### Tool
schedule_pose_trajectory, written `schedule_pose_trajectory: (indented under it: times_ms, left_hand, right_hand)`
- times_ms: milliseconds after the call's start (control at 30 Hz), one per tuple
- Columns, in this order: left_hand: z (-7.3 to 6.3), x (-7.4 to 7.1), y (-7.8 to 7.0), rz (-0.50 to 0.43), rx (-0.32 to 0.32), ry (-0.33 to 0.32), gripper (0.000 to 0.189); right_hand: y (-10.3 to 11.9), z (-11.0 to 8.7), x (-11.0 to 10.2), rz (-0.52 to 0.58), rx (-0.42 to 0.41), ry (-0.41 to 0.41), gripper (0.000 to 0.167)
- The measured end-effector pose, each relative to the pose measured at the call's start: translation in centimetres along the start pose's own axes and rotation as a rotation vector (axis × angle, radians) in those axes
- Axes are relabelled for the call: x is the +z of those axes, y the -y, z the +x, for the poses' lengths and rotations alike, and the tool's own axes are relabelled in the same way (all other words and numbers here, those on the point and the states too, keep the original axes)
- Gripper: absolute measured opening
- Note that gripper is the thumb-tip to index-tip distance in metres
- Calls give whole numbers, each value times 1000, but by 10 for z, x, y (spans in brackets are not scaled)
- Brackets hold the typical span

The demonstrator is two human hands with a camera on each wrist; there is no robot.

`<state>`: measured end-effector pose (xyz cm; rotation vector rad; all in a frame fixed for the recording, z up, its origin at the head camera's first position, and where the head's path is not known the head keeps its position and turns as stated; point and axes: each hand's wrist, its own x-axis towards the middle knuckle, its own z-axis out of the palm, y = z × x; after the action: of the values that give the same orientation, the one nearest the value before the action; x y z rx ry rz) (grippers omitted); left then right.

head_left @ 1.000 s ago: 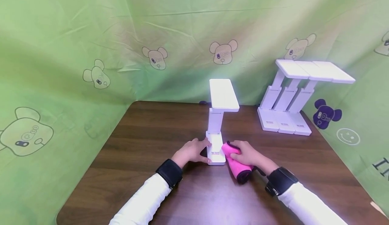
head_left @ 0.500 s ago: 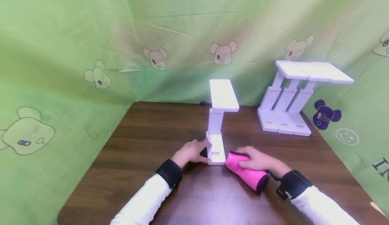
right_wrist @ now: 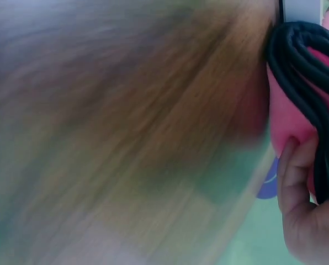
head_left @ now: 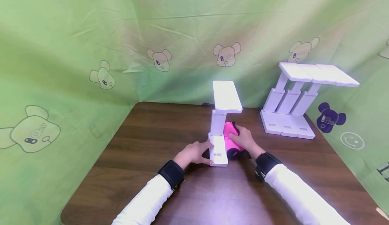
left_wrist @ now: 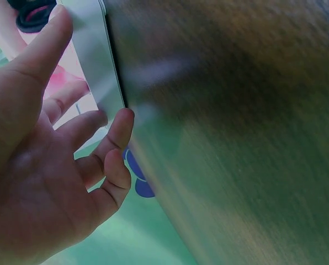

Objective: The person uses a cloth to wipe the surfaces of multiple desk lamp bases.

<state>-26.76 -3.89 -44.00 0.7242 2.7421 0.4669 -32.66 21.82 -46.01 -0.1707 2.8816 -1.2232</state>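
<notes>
In the head view a white desk lamp (head_left: 226,96) stands upright at the middle of the table. My left hand (head_left: 194,154) touches the left edge of its base, the thumb and fingers spread apart along it. Seen in the left wrist view, the tips of this hand (left_wrist: 48,160) lie at the pale base's edge. My right hand (head_left: 244,139) grips a folded pink cloth (head_left: 229,140) with black edging, right beside the base and column. The right wrist view has bent fingers (right_wrist: 294,182) around the cloth's layers; part of that hand is out of frame.
Three more white desk lamps (head_left: 288,123) stand side by side at the back right of the brown wooden table (head_left: 152,127). Behind the table hangs a green curtain (head_left: 182,26) printed with bear faces.
My right hand and the pink cloth first slid right and nearer, off the front corner of the base, then moved back left and farther along the lamp's right side. The left hand stays put.
</notes>
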Motion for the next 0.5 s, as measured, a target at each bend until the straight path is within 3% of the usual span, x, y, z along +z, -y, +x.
schedule_pose_trajectory:
  times_ms: [133, 233, 500]
  left_hand:
    - [2, 2, -1, -12, 1, 8, 81]
    - [3, 2, -1, -3, 4, 9, 79]
    - [4, -3, 2, 15, 14, 10, 75]
  right_hand:
    - [2, 4, 5, -24, -4, 46, 65]
    - [1, 2, 5, -67, -60, 83, 72]
    - [-5, -27, 2, -98, -209, 191, 72]
